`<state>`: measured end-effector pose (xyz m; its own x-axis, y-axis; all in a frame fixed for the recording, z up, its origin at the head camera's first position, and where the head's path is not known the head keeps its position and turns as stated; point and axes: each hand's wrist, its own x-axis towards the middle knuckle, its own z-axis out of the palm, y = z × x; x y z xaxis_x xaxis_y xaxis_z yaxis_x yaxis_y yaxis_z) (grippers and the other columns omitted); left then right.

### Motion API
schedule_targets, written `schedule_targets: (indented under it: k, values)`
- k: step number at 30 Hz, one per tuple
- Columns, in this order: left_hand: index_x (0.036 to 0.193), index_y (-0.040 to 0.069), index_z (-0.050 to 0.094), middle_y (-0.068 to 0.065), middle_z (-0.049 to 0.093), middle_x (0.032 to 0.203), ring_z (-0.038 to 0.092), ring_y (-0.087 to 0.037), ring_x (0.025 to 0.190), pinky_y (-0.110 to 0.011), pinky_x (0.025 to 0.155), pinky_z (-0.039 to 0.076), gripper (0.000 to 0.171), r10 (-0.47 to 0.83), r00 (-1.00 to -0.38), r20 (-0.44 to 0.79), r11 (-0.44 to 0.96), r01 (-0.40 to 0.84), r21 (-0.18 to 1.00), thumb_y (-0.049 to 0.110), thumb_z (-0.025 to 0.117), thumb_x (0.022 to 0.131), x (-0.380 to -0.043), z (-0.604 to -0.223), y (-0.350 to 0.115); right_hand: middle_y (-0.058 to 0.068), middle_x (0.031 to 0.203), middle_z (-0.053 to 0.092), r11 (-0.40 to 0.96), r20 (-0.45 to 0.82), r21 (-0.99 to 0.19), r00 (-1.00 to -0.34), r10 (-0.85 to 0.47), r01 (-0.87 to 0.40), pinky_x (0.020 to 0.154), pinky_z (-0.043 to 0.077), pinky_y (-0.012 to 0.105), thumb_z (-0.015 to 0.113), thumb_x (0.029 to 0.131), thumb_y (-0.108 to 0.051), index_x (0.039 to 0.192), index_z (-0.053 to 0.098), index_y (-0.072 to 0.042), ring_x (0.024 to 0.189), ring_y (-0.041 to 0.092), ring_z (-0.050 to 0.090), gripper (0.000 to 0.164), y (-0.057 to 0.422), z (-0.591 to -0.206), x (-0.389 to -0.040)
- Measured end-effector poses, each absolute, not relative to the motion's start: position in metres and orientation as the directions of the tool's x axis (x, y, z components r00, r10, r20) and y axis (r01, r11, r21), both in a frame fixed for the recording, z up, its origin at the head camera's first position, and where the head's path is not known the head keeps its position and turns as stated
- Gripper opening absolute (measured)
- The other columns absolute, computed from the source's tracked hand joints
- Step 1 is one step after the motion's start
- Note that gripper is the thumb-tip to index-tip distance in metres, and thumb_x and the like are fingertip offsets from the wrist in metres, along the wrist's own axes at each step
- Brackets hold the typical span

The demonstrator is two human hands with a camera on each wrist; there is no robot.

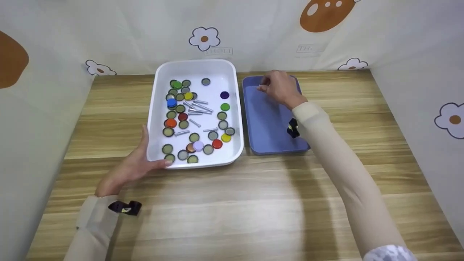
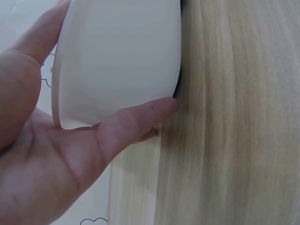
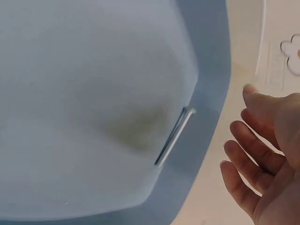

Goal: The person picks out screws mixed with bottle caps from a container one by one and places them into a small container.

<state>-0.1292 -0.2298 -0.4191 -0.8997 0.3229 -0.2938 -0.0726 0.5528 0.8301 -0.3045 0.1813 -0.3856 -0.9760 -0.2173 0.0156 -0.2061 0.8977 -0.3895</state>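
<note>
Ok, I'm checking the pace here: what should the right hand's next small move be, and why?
Probably move the right hand over the white tray for another screw: the hand looks open and seems to hold nothing, one screw shows against the blue tray's inner wall, and several loose screws lie among the caps.

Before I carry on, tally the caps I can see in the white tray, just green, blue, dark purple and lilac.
Green caps: 2
Blue cap: 1
Dark purple cap: 1
Lilac cap: 1
Total: 5 visible
</note>
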Motion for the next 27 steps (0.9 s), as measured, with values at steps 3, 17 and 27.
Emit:
schedule_targets:
  k: [3,17,27]
  values:
    - [0.154,0.031,-0.032,-0.021,0.019,0.166,0.041,-0.042,0.143,-0.055,0.125,0.02,0.129,0.327,-0.901,-0.286,0.557,-0.061,0.828,0.029,0.078,0.086,-0.13,-0.42,-0.231,0.011,0.109,0.073,0.88,0.05,-0.409,-0.969,-0.242,-0.241,0.088,0.056,0.046,0.069,0.095,-0.032,0.109,0.073,-0.006,0.099,0.026,0.067,0.031,0.172,-0.383,-0.301]
    - [0.155,0.031,-0.029,-0.021,0.019,0.166,0.046,-0.042,0.14,-0.056,0.124,0.022,0.126,0.348,-0.904,-0.247,0.533,-0.025,0.846,0.023,0.077,0.087,-0.129,-0.421,-0.23,0.013,0.111,0.068,0.727,0.232,-0.521,-0.894,-0.384,-0.447,0.095,0.056,0.035,0.062,0.096,-0.011,0.112,0.071,-0.003,0.106,0.025,0.064,0.02,0.134,-0.378,-0.28]
    - [0.151,0.023,-0.037,-0.024,0.018,0.166,0.04,-0.044,0.143,-0.056,0.126,0.015,0.131,0.329,-0.9,-0.284,0.542,-0.066,0.838,0.026,0.078,0.087,-0.13,-0.423,-0.23,0.014,0.118,0.065,0.652,0.139,-0.583,-0.85,-0.508,-0.485,0.102,0.053,0.038,0.068,0.094,-0.012,0.114,0.07,-0.002,0.113,0.027,0.062,0.022,0.107,-0.377,-0.265]
